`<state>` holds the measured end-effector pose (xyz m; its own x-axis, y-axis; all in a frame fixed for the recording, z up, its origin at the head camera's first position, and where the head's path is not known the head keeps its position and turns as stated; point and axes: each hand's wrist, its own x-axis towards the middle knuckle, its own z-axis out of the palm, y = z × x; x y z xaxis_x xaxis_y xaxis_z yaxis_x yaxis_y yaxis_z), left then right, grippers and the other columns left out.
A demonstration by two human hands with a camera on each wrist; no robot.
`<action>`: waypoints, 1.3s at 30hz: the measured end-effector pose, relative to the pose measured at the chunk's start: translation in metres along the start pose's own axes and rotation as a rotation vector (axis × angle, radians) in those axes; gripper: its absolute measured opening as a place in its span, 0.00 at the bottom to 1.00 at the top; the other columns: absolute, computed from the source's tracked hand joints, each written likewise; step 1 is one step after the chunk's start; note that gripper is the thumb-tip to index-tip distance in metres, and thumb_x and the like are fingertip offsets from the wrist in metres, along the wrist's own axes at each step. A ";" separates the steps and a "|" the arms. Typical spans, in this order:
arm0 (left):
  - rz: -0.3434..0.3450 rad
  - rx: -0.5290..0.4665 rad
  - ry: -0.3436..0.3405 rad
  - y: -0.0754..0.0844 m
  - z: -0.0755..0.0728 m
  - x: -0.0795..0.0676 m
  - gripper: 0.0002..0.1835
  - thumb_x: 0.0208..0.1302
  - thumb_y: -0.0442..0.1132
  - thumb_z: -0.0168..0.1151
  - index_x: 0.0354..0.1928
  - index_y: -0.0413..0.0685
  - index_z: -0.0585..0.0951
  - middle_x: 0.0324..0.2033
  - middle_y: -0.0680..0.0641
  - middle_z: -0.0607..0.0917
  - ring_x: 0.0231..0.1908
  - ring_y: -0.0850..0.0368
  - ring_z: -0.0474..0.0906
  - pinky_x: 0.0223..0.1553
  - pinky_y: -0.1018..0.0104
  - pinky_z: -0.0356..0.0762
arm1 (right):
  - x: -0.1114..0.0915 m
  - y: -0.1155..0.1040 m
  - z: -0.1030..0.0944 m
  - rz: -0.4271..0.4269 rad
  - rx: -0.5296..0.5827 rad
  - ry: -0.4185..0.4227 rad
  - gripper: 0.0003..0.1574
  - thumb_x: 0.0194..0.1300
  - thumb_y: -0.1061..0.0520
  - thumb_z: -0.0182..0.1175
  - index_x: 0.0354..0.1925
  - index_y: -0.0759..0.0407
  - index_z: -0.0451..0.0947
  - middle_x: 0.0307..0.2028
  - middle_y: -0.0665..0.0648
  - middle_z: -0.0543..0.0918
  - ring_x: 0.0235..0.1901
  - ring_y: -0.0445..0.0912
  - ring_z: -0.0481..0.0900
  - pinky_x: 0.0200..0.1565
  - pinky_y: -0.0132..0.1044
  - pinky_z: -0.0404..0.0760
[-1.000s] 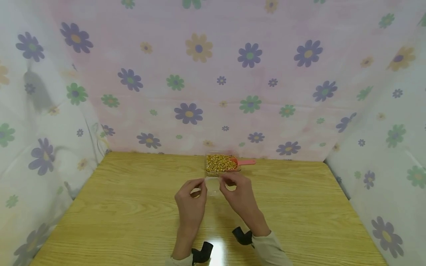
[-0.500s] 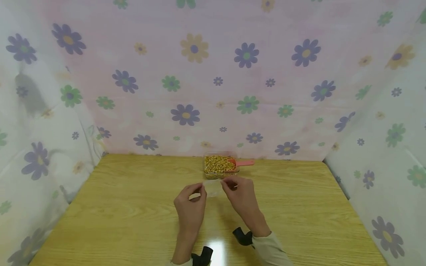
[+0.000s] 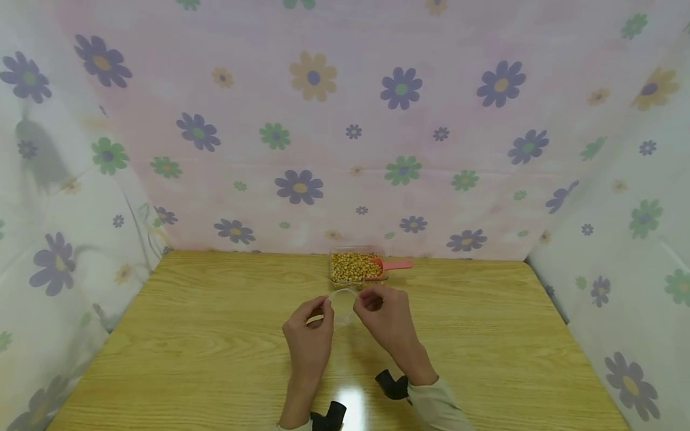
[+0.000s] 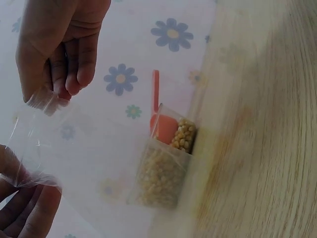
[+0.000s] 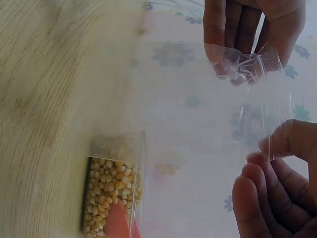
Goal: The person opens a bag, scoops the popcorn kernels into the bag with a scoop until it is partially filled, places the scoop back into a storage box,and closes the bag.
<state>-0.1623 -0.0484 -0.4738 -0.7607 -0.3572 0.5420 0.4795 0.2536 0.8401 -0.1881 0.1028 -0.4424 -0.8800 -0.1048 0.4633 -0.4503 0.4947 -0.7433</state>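
Observation:
A clear plastic bag point(image 3: 343, 312) hangs upright above the table, its mouth spread into a rounded opening. My left hand point(image 3: 308, 335) pinches the left side of that mouth between thumb and fingertips. On the opposite side, my right hand point(image 3: 389, 317) pinches the rim the same way. Seen from the right wrist, the bag point(image 5: 193, 104) is see-through, and its edge is creased where the fingers grip. Just beyond the hands stands a clear box point(image 3: 357, 247) of yellow corn kernels point(image 3: 350, 266). A coral-pink scoop point(image 3: 398, 264) rests in the kernels, handle pointing right over the rim.
The wood-grain table point(image 3: 215, 323) reaches back to a floral cloth point(image 3: 345, 149) behind the box, with more cloth at both sides. A black curved piece point(image 3: 329, 416) sits by the left wrist, another black piece point(image 3: 392, 385) by the right.
The bag's mouth looked flatter half a second ago and now bows into a rounder opening. Both hands keep their pinch on it with small shifts. Box and scoop stay put.

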 end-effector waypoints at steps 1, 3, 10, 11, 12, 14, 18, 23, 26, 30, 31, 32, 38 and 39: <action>0.005 0.002 0.004 0.000 0.000 0.000 0.06 0.66 0.24 0.65 0.38 0.36 0.89 0.32 0.42 0.90 0.29 0.50 0.88 0.27 0.72 0.84 | 0.000 0.000 0.000 0.001 0.016 -0.002 0.04 0.61 0.67 0.68 0.30 0.60 0.87 0.23 0.50 0.85 0.23 0.37 0.81 0.28 0.30 0.83; 0.006 0.005 0.011 0.000 -0.002 -0.001 0.07 0.65 0.25 0.65 0.38 0.38 0.90 0.32 0.43 0.90 0.29 0.50 0.87 0.26 0.73 0.84 | -0.001 0.000 0.001 0.000 0.050 -0.005 0.03 0.61 0.66 0.69 0.31 0.60 0.88 0.24 0.50 0.85 0.24 0.38 0.82 0.28 0.31 0.84; 0.032 0.025 0.023 -0.001 -0.005 0.000 0.07 0.65 0.24 0.65 0.38 0.39 0.90 0.31 0.44 0.90 0.29 0.50 0.87 0.25 0.73 0.83 | -0.007 0.006 0.000 0.046 0.113 0.064 0.06 0.69 0.59 0.66 0.37 0.58 0.89 0.29 0.51 0.88 0.30 0.44 0.85 0.34 0.34 0.86; 0.041 0.025 0.023 -0.001 -0.005 0.000 0.07 0.65 0.24 0.65 0.38 0.39 0.90 0.31 0.43 0.90 0.29 0.50 0.87 0.25 0.73 0.83 | -0.008 0.009 0.000 0.058 0.129 0.081 0.07 0.70 0.58 0.65 0.38 0.58 0.89 0.30 0.52 0.88 0.30 0.46 0.86 0.35 0.36 0.86; 0.051 0.024 0.024 -0.001 -0.005 0.000 0.07 0.65 0.24 0.65 0.38 0.38 0.90 0.31 0.43 0.90 0.28 0.50 0.87 0.25 0.74 0.83 | -0.010 0.012 0.000 0.075 0.146 0.097 0.08 0.71 0.58 0.64 0.38 0.58 0.89 0.30 0.52 0.88 0.31 0.47 0.86 0.35 0.36 0.86; 0.076 0.024 0.027 -0.002 -0.005 0.001 0.07 0.64 0.23 0.65 0.38 0.36 0.90 0.31 0.41 0.90 0.27 0.50 0.87 0.24 0.74 0.82 | -0.012 0.021 -0.001 0.111 0.176 0.124 0.10 0.73 0.58 0.62 0.38 0.59 0.89 0.30 0.55 0.88 0.30 0.48 0.86 0.34 0.36 0.86; 0.103 0.009 0.029 -0.003 -0.006 0.002 0.07 0.63 0.22 0.65 0.38 0.34 0.89 0.31 0.40 0.89 0.26 0.49 0.86 0.22 0.73 0.82 | -0.012 0.046 -0.007 0.256 0.185 0.119 0.16 0.76 0.57 0.58 0.37 0.62 0.89 0.30 0.62 0.88 0.30 0.54 0.86 0.31 0.35 0.85; 0.078 -0.017 0.022 -0.002 -0.005 0.003 0.08 0.64 0.23 0.64 0.39 0.36 0.90 0.32 0.42 0.90 0.27 0.49 0.86 0.22 0.73 0.82 | 0.000 0.078 -0.019 0.469 0.162 0.073 0.27 0.81 0.49 0.49 0.48 0.71 0.85 0.37 0.69 0.87 0.37 0.62 0.86 0.40 0.43 0.88; 0.071 -0.024 0.020 -0.001 -0.004 0.002 0.08 0.64 0.23 0.64 0.39 0.37 0.90 0.31 0.42 0.90 0.27 0.49 0.86 0.22 0.72 0.82 | 0.011 0.094 -0.023 0.527 0.166 0.062 0.33 0.82 0.44 0.47 0.57 0.72 0.80 0.42 0.70 0.87 0.39 0.63 0.86 0.43 0.47 0.88; 0.076 -0.033 0.019 -0.001 -0.003 0.002 0.08 0.64 0.22 0.65 0.39 0.37 0.90 0.31 0.42 0.89 0.26 0.49 0.86 0.21 0.73 0.82 | 0.028 0.111 -0.021 0.566 0.221 0.049 0.37 0.81 0.40 0.47 0.60 0.73 0.78 0.47 0.72 0.86 0.41 0.63 0.86 0.45 0.47 0.88; 0.078 -0.034 0.017 -0.001 -0.002 0.002 0.08 0.64 0.22 0.65 0.39 0.37 0.90 0.31 0.42 0.89 0.26 0.49 0.86 0.21 0.73 0.81 | 0.032 0.113 -0.020 0.572 0.246 0.057 0.37 0.80 0.40 0.48 0.60 0.73 0.78 0.47 0.73 0.86 0.42 0.63 0.86 0.45 0.47 0.88; 0.080 -0.036 0.014 -0.001 -0.002 0.002 0.08 0.64 0.22 0.65 0.39 0.37 0.90 0.31 0.42 0.89 0.27 0.49 0.86 0.21 0.73 0.81 | 0.036 0.116 -0.019 0.575 0.278 0.069 0.36 0.80 0.41 0.48 0.58 0.73 0.79 0.47 0.73 0.85 0.42 0.64 0.86 0.46 0.48 0.88; 0.079 -0.037 0.000 -0.002 -0.001 0.001 0.08 0.65 0.23 0.64 0.39 0.37 0.90 0.31 0.41 0.89 0.27 0.50 0.86 0.22 0.73 0.82 | 0.054 0.122 -0.013 0.552 0.438 0.223 0.27 0.77 0.51 0.57 0.49 0.78 0.82 0.34 0.67 0.89 0.31 0.51 0.89 0.38 0.41 0.89; 0.080 -0.033 0.000 -0.002 -0.001 0.002 0.08 0.65 0.23 0.64 0.39 0.36 0.90 0.31 0.41 0.89 0.27 0.51 0.86 0.22 0.73 0.82 | 0.057 0.121 -0.013 0.543 0.443 0.240 0.26 0.76 0.53 0.59 0.48 0.79 0.82 0.32 0.64 0.89 0.29 0.49 0.89 0.36 0.38 0.88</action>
<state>-0.1640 -0.0505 -0.4747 -0.7190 -0.3374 0.6076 0.5532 0.2515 0.7942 -0.2904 0.1677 -0.4998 -0.9617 0.2724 0.0301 -0.0246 0.0236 -0.9994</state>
